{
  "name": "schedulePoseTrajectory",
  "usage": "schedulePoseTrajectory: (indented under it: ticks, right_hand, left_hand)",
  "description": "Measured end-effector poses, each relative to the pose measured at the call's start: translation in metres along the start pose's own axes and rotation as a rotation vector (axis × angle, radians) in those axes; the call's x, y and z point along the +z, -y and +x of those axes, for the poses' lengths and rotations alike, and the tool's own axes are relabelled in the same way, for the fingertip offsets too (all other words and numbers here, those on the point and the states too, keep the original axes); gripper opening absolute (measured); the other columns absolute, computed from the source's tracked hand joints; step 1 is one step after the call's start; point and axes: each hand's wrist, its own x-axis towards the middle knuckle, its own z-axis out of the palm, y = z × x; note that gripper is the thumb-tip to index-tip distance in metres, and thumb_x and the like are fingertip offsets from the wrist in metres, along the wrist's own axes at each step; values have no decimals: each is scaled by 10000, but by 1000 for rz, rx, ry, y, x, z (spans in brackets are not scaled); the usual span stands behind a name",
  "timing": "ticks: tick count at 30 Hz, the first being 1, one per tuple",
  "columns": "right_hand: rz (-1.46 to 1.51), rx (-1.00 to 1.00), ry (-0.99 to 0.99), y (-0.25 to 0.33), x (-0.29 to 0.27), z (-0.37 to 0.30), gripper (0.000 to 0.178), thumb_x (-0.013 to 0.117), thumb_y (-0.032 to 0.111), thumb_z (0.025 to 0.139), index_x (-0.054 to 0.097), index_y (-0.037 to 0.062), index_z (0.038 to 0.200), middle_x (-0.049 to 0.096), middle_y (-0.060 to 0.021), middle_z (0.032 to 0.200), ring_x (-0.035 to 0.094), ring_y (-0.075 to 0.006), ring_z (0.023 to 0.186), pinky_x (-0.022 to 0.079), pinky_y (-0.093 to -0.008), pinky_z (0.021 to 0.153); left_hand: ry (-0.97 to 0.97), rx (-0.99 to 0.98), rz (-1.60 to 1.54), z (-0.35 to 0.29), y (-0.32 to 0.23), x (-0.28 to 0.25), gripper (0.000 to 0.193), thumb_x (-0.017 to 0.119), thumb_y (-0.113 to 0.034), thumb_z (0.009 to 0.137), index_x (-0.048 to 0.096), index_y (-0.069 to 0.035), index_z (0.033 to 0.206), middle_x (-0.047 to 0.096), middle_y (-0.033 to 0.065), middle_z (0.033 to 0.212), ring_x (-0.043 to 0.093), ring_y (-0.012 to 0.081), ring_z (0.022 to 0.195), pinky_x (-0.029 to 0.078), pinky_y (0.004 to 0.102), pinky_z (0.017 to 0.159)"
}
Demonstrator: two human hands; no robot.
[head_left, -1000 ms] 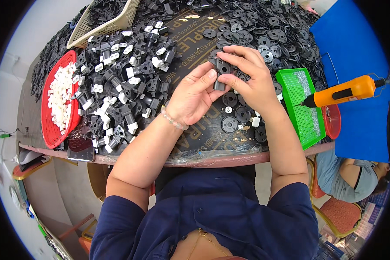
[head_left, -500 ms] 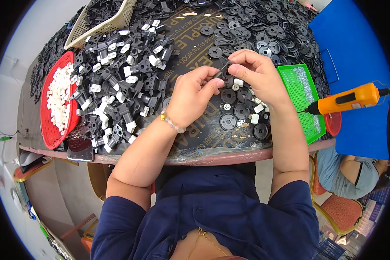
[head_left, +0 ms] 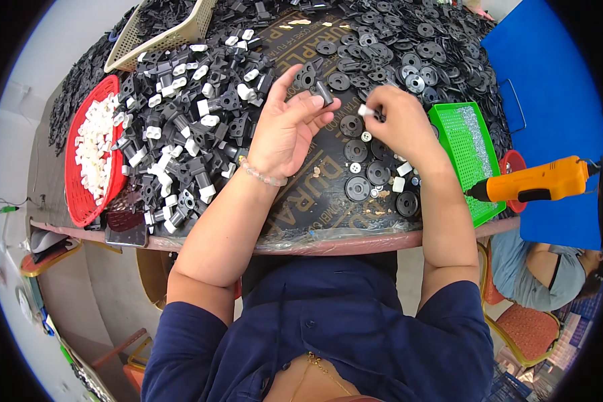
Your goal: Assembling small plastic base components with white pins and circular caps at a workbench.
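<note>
My left hand, palm turned up, grips a black plastic part with a round tube and a flat flange between thumb and fingers. A little to the right, my right hand pinches a small white plastic piece, apart from the black part. Below the right hand lie several black discs and small white pieces. Left of my left hand spreads a heap of black tubular parts, many with white ends.
A red basket of white pieces stands at the left, a beige basket behind it. More black discs are piled at the far right. An orange electric screwdriver hangs over a green tray of small screws. A person sits at the right.
My hands have moved apart. The left has turned palm up and lifted the black part away from me; the right has let go of it and now pinches a white piece.
</note>
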Motion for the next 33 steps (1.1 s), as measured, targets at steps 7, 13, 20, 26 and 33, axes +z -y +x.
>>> schedulePoseTrajectory:
  ticks: [7, 13, 20, 26, 33]
  right_hand:
    - [1302, 118, -28, 15, 26, 0, 278, 685, 49, 887, 603, -6, 1147, 664, -87, 995, 668, -148, 829, 540, -251, 721]
    - [1403, 191, 2, 19, 32, 0, 214, 663, 36, 911, 612, -21, 1110, 677, -117, 991, 696, -179, 834, 578, -277, 725]
    - [1358, 117, 4, 15, 36, 0, 376, 728, 96, 868, 586, -26, 1194, 653, -115, 1119, 656, -176, 991, 539, -299, 856]
    - [1266, -133, 157, 22, 14, 19, 707, 817, 123, 759, 478, -42, 1357, 572, -141, 1321, 543, -230, 1219, 428, -358, 1045]
    - [702, -370, -88, 117, 9, 99, 819, 859, 185, 708, 442, -48, 1373, 602, -165, 1291, 581, -232, 1187, 443, -359, 1042]
  left_hand:
    - [-38, 6, -4, -1, 12, -2, 597, 698, -12, 859, 376, -66, 1358, 648, 85, 1072, 644, 176, 954, 501, 294, 757]
    - [-38, 121, 65, -2, 22, -1, 526, 721, -19, 853, 452, -82, 1300, 644, 42, 1075, 624, 128, 935, 484, 259, 757]
    - [-23, 144, 60, -10, 18, 6, 545, 724, -17, 856, 437, -91, 1313, 633, 23, 988, 594, 102, 809, 470, 237, 686]
    - [105, -124, -238, -15, 17, 12, 453, 661, -150, 938, 431, -96, 1324, 629, 42, 944, 599, 125, 749, 484, 251, 661]
    - [-116, -262, -429, -1, 21, -7, 329, 450, -361, 1009, 532, -75, 1149, 631, 74, 978, 615, 193, 880, 480, 330, 765]
